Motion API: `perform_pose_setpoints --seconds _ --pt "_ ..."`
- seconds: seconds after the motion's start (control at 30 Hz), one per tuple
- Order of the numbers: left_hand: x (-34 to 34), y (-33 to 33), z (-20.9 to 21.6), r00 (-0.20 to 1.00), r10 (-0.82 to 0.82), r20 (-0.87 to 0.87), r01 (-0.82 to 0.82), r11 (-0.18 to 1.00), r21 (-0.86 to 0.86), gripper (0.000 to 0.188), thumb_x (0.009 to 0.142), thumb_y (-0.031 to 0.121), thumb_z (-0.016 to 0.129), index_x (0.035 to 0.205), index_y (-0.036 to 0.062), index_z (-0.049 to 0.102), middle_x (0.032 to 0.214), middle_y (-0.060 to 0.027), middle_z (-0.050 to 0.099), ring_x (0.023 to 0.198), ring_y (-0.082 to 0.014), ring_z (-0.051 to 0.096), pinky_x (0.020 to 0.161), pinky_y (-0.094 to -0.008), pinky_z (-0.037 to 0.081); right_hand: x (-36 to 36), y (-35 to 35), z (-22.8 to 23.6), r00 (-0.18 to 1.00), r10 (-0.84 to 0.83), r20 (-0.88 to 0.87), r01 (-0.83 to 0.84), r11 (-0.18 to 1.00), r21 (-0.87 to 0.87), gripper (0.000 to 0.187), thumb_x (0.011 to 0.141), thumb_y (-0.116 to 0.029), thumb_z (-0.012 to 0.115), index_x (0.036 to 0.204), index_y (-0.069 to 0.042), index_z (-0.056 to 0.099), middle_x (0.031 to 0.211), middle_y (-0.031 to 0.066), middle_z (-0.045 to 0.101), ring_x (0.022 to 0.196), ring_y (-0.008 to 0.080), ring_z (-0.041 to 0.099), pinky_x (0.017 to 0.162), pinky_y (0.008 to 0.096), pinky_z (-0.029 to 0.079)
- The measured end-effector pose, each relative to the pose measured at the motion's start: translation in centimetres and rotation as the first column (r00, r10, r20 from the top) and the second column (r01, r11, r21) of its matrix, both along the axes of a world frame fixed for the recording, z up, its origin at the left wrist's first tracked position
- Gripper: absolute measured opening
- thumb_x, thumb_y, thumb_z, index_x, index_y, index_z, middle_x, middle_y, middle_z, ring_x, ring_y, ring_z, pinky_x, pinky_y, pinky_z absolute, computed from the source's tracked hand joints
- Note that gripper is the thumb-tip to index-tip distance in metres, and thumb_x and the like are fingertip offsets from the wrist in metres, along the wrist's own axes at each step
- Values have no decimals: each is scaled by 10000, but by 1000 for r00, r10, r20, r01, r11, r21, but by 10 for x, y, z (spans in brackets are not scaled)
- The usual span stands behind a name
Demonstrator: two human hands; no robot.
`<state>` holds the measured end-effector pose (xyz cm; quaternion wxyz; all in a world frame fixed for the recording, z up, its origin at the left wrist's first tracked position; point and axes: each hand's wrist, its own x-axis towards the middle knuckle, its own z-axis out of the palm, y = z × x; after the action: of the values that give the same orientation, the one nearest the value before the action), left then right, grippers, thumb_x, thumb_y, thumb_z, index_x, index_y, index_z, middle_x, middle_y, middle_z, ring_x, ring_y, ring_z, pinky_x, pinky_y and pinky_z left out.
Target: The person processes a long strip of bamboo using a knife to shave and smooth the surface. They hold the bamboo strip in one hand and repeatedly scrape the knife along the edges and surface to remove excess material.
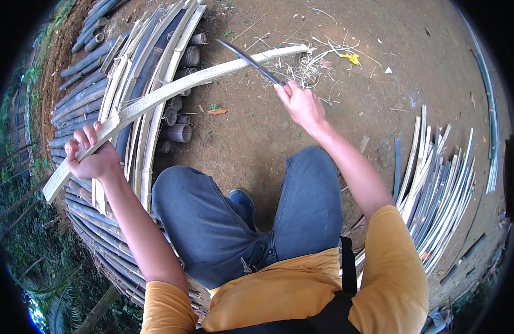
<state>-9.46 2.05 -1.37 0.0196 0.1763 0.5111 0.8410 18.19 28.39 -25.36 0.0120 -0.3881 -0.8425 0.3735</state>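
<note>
My left hand (pixel 94 152) is closed round a long pale bamboo strip (pixel 179 86), near its lower left end. The strip slants up to the right, over a stack of bamboo, and its far end reaches above the dirt ground. In my right hand (pixel 302 106) is the handle of a machete, its fingers wrapped round it. The dark, narrow machete blade (pixel 248 59) points up and left and crosses in front of the strip near its far part. Whether the edge touches the strip I cannot tell.
Split bamboo lengths (pixel 148 72) lie across a pile of dark bamboo poles (pixel 81 106) on the left. Thin curled shavings (pixel 307 72) and a yellow scrap (pixel 351 58) lie on the dirt ahead. At right is a bundle of cut strips (pixel 435 183). My bent knees (pixel 184 195) are below.
</note>
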Motion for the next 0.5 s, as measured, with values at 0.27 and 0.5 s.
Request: perform_pose_setpoints --seconds 0.27,0.5 --pt "-5 -11 -12 995 -98 -29 99 994 49 124 740 216 480 635 165 438 553 -13 339 514 -159 362 627 -352 393 6 11 -23 994 -97 57 99 994 -37 541 1032 -529 374 1010 -66 653 674 126 678 624 322 691 553 476 552" --pt "-6 -19 -18 993 -121 -12 122 991 56 116 729 216 488 634 161 451 539 -16 345 522 -164 375 621 -349 393 -6 31 -37 981 -187 51 190 980 -65 543 1021 -533 400 977 -48 640 761 187 703 705 384 708 625 513 561"
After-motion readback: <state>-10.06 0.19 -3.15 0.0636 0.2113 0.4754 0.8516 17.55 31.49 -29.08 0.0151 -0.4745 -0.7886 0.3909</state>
